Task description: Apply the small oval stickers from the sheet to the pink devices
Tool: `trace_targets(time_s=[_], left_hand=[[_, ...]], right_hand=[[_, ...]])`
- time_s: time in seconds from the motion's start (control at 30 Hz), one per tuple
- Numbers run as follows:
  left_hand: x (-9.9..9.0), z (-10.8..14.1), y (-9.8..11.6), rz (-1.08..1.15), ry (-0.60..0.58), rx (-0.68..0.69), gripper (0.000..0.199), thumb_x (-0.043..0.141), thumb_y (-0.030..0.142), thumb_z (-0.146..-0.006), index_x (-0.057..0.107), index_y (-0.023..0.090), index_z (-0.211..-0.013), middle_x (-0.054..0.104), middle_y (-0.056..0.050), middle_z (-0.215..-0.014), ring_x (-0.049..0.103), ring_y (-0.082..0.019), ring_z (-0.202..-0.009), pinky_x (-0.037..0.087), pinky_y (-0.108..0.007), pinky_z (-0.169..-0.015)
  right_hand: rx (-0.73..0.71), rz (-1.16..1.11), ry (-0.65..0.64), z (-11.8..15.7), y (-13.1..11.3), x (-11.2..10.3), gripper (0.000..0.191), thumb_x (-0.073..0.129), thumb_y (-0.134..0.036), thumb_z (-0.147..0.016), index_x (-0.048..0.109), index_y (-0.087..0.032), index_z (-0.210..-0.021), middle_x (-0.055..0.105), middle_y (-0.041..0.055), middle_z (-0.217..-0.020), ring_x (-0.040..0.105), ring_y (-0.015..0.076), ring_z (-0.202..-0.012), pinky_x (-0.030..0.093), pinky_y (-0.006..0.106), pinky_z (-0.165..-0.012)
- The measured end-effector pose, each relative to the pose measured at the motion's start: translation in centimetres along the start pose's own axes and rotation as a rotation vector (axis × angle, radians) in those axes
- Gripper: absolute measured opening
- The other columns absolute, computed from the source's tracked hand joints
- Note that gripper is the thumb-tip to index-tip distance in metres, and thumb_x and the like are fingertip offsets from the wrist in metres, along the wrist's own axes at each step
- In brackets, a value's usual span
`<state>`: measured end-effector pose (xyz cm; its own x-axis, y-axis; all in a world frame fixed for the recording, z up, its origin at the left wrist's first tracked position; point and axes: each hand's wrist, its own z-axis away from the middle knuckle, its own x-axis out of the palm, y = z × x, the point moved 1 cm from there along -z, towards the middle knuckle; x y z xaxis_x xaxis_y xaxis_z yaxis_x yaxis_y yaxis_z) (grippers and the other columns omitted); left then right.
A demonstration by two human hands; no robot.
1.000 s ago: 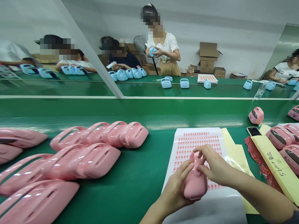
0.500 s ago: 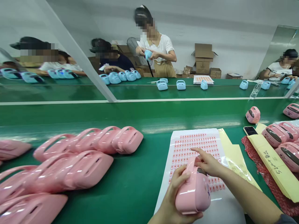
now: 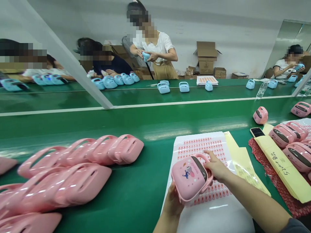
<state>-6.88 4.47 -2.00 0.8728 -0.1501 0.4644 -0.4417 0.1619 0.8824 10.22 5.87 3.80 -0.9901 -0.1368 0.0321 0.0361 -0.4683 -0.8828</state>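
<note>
A pink plastic device with a carry handle (image 3: 187, 179) is held over the sticker sheet, its face with a printed cartoon figure and a dark oval window turned up towards me. My left hand (image 3: 173, 199) is closed around its lower left side, most of the fingers hidden underneath. At the handle end, my right hand (image 3: 217, 166) grips the device by its right side; whether a sticker is at its fingertips I cannot make out. Beneath lies the white sheet (image 3: 206, 213) with rows of small red-and-pink oval stickers.
Rows of pink devices (image 3: 80, 184) lean together at the left. Yellow paper (image 3: 245, 161), a long labelled yellow packet (image 3: 282, 165), a phone (image 3: 257, 132) and red bubble wrap (image 3: 264, 165) lie right, near more pink devices (image 3: 297, 155). Across a divider, several people handle blue devices (image 3: 163, 87).
The pink device has been turned so its printed face and dark window now face me. My right hand has come from the handle's far side to grip its right end. The view shifted slightly.
</note>
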Motion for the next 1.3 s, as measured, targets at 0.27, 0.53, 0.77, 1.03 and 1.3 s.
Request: trace_targets(time_s=[0.27,0.53,0.77,1.03,1.3], left_hand=[[2.4,-0.2,1.8,-1.332,-0.165,0.712,0.096,0.071,0.041,-0.067,0.014,0.029,-0.144,0.029,-0.016,-0.148,0.022,-0.039,-0.136,0.024,-0.060,-0.103],[3.7,-1.9,1.3,-1.459,-0.206,0.657,0.106,0.071,0.033,-0.060,0.008,0.024,-0.145,0.030,-0.020,-0.139,0.035,-0.041,-0.127,0.038,-0.056,-0.095],[4.0,-3.9,0.1,-1.266,-0.201,0.718,0.106,0.072,0.035,-0.057,0.011,0.024,-0.143,0.037,-0.019,-0.135,0.039,-0.041,-0.124,0.038,-0.058,-0.095],[2.2,-6.0,-4.7,-1.167,0.033,0.551,0.085,0.058,0.040,-0.080,0.006,0.023,-0.145,0.031,-0.019,-0.145,0.030,-0.036,-0.133,0.033,-0.060,-0.100],[1.3,-7.5,-6.2,-1.457,-0.174,0.529,0.046,0.049,0.035,-0.083,0.052,0.018,-0.126,0.056,-0.015,-0.130,0.044,-0.033,-0.125,0.032,-0.058,-0.102]], right_hand=[[-0.254,0.386,0.282,0.9,-0.3,-0.7,0.068,0.037,-0.008,-0.078,0.017,-0.013,-0.143,0.062,0.0047,-0.080,0.063,0.0194,-0.076,0.048,0.034,-0.075],[-0.223,0.727,0.238,3.4,-2.7,0.4,0.069,0.039,-0.016,-0.086,0.006,-0.011,-0.146,0.066,0.0177,-0.104,0.065,0.0279,-0.090,0.046,0.038,-0.076],[-0.153,0.994,0.180,3.2,-4.6,0.5,0.071,0.038,-0.014,-0.083,0.004,-0.006,-0.145,0.067,0.0197,-0.104,0.066,0.0302,-0.090,0.046,0.038,-0.073],[-0.167,1.074,0.455,-5.1,-9.5,-4.4,0.069,0.042,-0.016,-0.086,0.007,-0.012,-0.146,0.070,0.0159,-0.098,0.066,0.0286,-0.087,0.046,0.034,-0.069],[-0.111,1.010,0.679,-14.2,-12.6,-9.8,0.069,0.042,-0.016,-0.090,0.002,-0.013,-0.146,0.059,0.0222,-0.115,0.061,0.0300,-0.103,0.046,0.039,-0.081]])
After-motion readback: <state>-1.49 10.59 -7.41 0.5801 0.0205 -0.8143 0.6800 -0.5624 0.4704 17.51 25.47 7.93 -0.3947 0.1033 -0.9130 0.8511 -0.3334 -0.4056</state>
